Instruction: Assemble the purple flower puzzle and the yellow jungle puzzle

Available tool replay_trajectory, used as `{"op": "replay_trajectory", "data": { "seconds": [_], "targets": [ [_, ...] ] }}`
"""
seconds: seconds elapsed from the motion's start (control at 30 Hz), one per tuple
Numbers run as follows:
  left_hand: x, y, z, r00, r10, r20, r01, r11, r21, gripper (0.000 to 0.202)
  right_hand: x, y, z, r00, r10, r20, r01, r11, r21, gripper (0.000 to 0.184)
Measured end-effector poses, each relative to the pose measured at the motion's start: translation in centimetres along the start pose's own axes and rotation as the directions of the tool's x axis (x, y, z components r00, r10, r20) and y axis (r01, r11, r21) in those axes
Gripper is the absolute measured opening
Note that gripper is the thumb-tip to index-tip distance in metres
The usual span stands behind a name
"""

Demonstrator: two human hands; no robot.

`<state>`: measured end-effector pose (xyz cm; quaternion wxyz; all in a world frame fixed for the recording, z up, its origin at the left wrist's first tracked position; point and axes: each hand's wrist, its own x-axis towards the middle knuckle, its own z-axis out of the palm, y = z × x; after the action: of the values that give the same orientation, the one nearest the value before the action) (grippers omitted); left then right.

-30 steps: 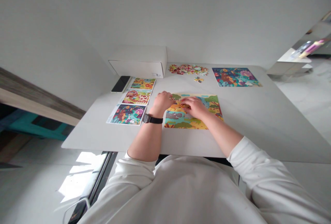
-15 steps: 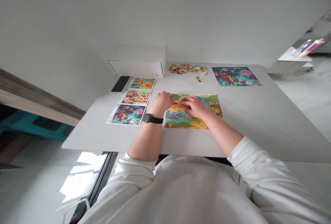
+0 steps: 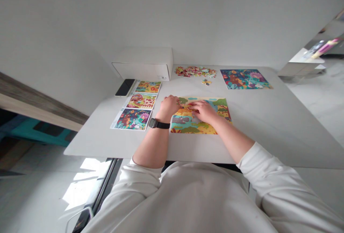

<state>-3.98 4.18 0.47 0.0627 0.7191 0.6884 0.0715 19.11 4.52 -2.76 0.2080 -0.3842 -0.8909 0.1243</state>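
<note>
A colourful jigsaw puzzle [image 3: 215, 113] with trees and animals lies flat in front of me on the white table [image 3: 268, 125]. My left hand [image 3: 169, 105], with a black watch on the wrist, rests curled at the puzzle's upper left corner. My right hand [image 3: 202, 110] lies on the puzzle's middle, fingers pressed together and pointing left at a spot near the left hand. Whether either hand pinches a piece is too small to make out.
A strip of three picture cards [image 3: 139, 104] lies left of the puzzle, with a black phone [image 3: 125, 86] and a white box [image 3: 145, 64] behind. Several loose pieces [image 3: 195, 71] and another finished puzzle [image 3: 243, 79] sit at the table's far side.
</note>
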Motion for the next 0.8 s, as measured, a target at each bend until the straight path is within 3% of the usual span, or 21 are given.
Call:
{"op": "replay_trajectory", "data": {
  "seconds": [0.47, 0.8],
  "targets": [
    [0.0, 0.0, 0.3, 1.0, -0.004, -0.017, 0.004, 1.0, -0.003, 0.041, -0.6, -1.6, -0.7, 0.985, 0.029, 0.172, 0.002, 0.984, -0.177, 0.045],
    [-0.3, 0.2, 0.0, 1.0, 0.008, 0.024, -0.008, 1.0, 0.028, 0.047, -0.7, -1.6, -1.3, 0.97, 0.002, 0.243, 0.039, 0.985, -0.165, 0.044]
  ]
}}
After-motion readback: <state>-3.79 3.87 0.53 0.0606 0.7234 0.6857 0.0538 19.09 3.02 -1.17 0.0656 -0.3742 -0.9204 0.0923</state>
